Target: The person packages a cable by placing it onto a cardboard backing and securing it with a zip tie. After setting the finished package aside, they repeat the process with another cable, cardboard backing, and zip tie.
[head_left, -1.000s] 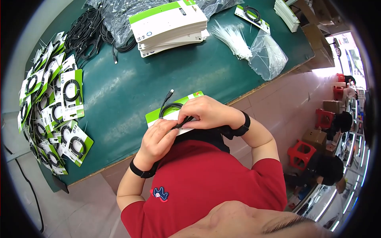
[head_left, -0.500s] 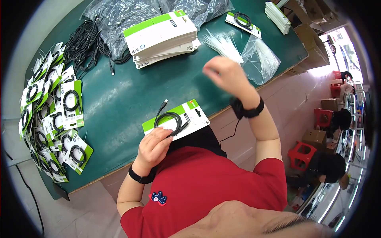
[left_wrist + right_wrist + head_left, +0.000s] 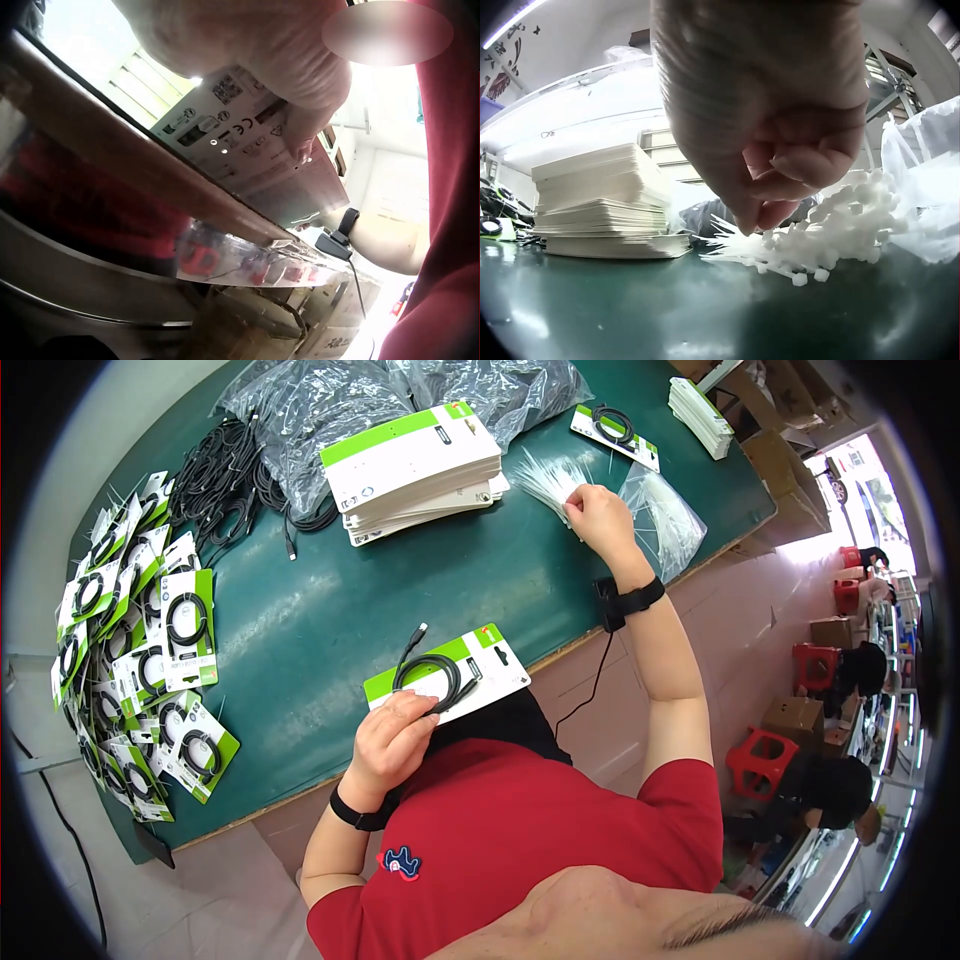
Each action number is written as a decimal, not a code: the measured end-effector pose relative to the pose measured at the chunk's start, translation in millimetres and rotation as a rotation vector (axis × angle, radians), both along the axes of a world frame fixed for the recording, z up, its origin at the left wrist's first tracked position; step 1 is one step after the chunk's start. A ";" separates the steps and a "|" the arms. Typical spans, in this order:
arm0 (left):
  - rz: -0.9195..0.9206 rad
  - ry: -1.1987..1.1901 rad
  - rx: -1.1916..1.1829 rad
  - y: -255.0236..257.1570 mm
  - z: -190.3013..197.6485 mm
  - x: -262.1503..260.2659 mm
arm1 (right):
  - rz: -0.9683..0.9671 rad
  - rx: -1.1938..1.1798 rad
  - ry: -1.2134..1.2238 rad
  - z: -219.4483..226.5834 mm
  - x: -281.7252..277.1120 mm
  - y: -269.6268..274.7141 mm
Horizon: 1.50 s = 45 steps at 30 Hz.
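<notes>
In the head view, a green and white card [image 3: 483, 683] lies at the table's near edge with a coiled black cable [image 3: 452, 678] on it. The left hand [image 3: 393, 738] pinches the coil and card at their lower left; its thumb shows on the card's printed back [image 3: 247, 142] in the left wrist view. The right hand [image 3: 606, 525] is at the pile of white cable ties [image 3: 548, 482]. In the right wrist view the right hand [image 3: 761, 112] has thumb and fingertips together at the ties [image 3: 832, 225]; whether a tie is between them is hidden.
Carded cables [image 3: 130, 650] heap at the left. Loose black cables [image 3: 215, 485] and clear plastic bags [image 3: 310, 420] lie at the back, beside a stack of cards [image 3: 415, 465]. A bag of ties [image 3: 665, 525], another carded cable [image 3: 613, 435] and a small card stack [image 3: 700, 418] are at the right.
The right hand has left the cable and card and moved up and right to the tie pile, its fingers now lowered there. The left hand has kept its hold on the coil and card.
</notes>
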<state>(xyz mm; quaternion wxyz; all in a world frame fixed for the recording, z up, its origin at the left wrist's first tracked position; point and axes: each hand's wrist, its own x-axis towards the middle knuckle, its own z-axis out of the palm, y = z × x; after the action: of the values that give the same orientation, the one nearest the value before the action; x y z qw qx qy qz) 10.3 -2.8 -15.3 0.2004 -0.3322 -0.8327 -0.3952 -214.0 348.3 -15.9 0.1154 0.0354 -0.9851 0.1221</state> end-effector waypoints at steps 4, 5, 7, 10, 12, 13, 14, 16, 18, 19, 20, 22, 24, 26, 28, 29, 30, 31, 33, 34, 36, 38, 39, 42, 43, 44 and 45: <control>0.004 -0.007 0.005 0.3 -0.2 0.1 | -0.048 0.020 -0.045 9.4 4.3 2.9; 0.005 -0.008 0.005 0.5 -0.4 -0.1 | -0.069 0.050 -0.053 10.9 4.8 3.1; 0.005 -0.009 0.002 0.3 -0.3 -0.2 | -0.081 0.042 -0.083 10.5 4.1 3.3; 0.004 -0.008 0.002 0.1 -0.3 -0.5 | -0.098 0.027 -0.139 11.4 0.8 2.8; 0.007 -0.010 0.003 -0.4 -0.5 -0.2 | -0.133 -0.042 -0.153 14.9 0.1 4.0; 0.001 -0.006 0.004 -0.7 -0.8 -0.5 | -0.151 -0.077 -0.162 15.9 0.1 5.2; -0.006 -0.003 0.005 -0.9 -0.9 -1.0 | -0.151 -0.077 -0.164 16.5 -0.1 6.9; -0.016 -0.001 0.006 -1.1 -0.8 -1.4 | -0.134 -0.195 -0.234 17.8 -1.9 12.2; -0.005 -0.008 0.000 -0.7 0.7 -1.2 | -0.129 -0.252 -0.270 14.6 -4.4 20.3; 0.001 -0.012 -0.004 -0.7 0.9 -1.1 | -0.096 -0.339 -0.269 10.5 -5.5 23.1; -0.001 -0.014 -0.002 -0.6 0.6 -1.2 | -0.063 -0.426 -0.267 6.2 -6.1 25.4; -0.008 -0.014 0.009 -0.7 -0.1 -1.8 | -0.031 -0.513 -0.264 -0.1 -5.9 31.8; -0.012 -0.014 0.015 -0.9 -0.7 -1.3 | 0.016 -0.697 -0.308 19.6 4.8 20.6; -0.013 -0.012 0.015 -0.8 -1.2 -1.1 | 0.040 -0.787 -0.327 26.7 9.6 16.7; -0.013 -0.010 0.016 -0.9 -1.2 -1.2 | 0.065 -0.846 -0.363 29.2 11.0 15.4; -0.018 -0.006 0.013 -1.2 -1.2 -1.4 | 0.079 -0.875 -0.382 29.9 11.9 14.8; -0.023 -0.003 0.010 -1.5 -1.3 -1.4 | 0.080 -0.874 -0.382 30.3 13.1 14.7; -0.028 0.000 0.006 -1.8 -1.4 -1.2 | 0.138 -0.953 -0.392 30.6 14.7 15.4; -0.027 0.000 0.006 -2.1 -1.8 -0.8 | 0.257 -1.110 -0.410 31.5 18.6 15.2; -0.027 0.000 0.007 -2.0 -2.1 -0.7 | 0.259 -1.110 -0.411 33.2 22.4 12.0; -0.029 0.001 0.007 -1.7 -1.9 -1.4 | 0.325 -1.082 -0.328 44.3 36.3 -1.7; -0.036 0.003 0.010 -1.2 -1.0 -2.8 | 0.358 -1.068 -0.287 54.9 49.5 -8.8; -0.036 0.002 0.009 -1.4 -0.2 -3.0 | 0.400 -1.039 -0.220 58.7 55.5 -11.8; -0.025 -0.028 0.024 -0.5 8.7 -8.5 | 0.500 -0.992 -0.103 71.8 73.1 -27.0; -0.017 -0.045 0.030 -1.1 12.4 -9.9 | 0.547 -1.013 -0.035 78.0 79.9 -34.6; 0.003 -0.053 0.017 -2.0 15.5 -11.5 | 0.595 -1.037 0.032 83.8 87.1 -43.0; 0.013 -0.091 0.032 -2.9 18.5 -14.6 | 0.643 -1.063 0.101 88.1 94.2 -51.6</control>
<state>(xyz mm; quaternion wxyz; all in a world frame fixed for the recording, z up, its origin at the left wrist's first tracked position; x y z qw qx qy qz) -4.3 -5.7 3.2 0.1699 -0.3054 -0.8366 -0.4218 -119.8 296.7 72.2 0.1210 0.2736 -0.7232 0.6225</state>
